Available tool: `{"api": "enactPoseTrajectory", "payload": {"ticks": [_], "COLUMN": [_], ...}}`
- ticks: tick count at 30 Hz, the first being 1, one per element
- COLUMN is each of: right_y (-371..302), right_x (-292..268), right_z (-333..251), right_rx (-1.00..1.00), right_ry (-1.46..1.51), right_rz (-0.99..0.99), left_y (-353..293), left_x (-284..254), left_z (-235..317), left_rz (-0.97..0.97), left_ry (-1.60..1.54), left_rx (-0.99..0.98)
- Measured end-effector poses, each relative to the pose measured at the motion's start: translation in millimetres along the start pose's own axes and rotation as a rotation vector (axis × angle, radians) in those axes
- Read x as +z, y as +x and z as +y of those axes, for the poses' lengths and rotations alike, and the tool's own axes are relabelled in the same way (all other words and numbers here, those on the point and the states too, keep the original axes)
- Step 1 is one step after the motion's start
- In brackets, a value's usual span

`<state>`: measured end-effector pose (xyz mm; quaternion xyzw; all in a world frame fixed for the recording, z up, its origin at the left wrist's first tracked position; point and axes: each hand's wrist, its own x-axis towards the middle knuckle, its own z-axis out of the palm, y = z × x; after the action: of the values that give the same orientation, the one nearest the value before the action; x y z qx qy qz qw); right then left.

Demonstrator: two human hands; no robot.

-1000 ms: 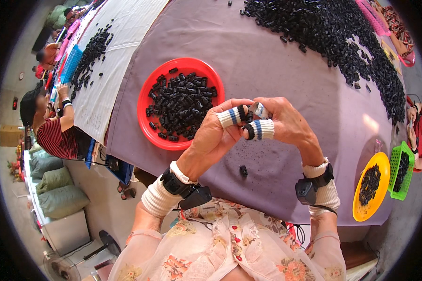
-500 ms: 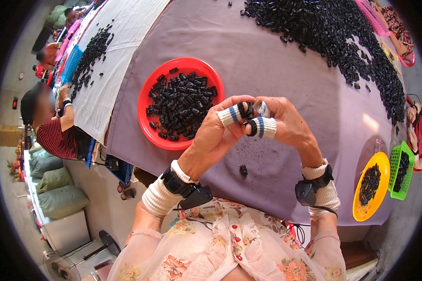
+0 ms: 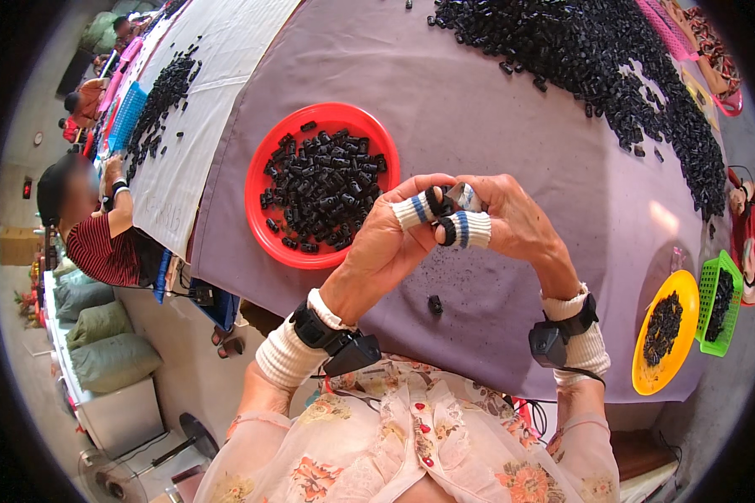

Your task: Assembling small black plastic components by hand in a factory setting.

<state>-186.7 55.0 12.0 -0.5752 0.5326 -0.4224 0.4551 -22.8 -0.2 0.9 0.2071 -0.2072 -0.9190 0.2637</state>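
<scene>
My left hand (image 3: 383,241) is closed, pinching a small black plastic part (image 3: 441,207) between thumb and fingers. Pressed up against it, my right hand (image 3: 516,220) grips a small grey blade (image 3: 456,194) with a pale wrapped end. White knitted covers with blue stripes sit on both thumbs. The fingers hide most of the part, so its contact with the blade is hard to make out. Left of my hands stands a red basin (image 3: 255,220) holding many black parts. One loose black part (image 3: 434,304) lies on the cloth below my hands.
A mauve cloth (image 3: 327,63) covers the table. At the far right spreads a large heap of black parts (image 3: 554,42). A yellow plate (image 3: 689,312) and a green basket (image 3: 736,289), both with black pieces, stand near the right edge. A co-worker (image 3: 101,243) sits at the left.
The grey blade has tilted slightly between my fingers and more of it shows. Both hands have stayed in nearly the same place.
</scene>
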Motion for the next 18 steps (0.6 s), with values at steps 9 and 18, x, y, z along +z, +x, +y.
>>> {"api": "enactPoseTrajectory", "payload": {"ticks": [9,18], "right_y": [-2,-2], "right_x": [-1,2], "right_z": [-7,-1], "right_rx": [-0.007,-0.043], "right_ry": [-0.138,-0.035], "right_rz": [-0.028,0.056], "left_y": [-2,-2], "left_x": [0,2], "left_z": [-2,1], "left_rz": [0.015,-0.065], "left_ry": [0.032,-0.022], "left_rx": [0.014,0.001]}}
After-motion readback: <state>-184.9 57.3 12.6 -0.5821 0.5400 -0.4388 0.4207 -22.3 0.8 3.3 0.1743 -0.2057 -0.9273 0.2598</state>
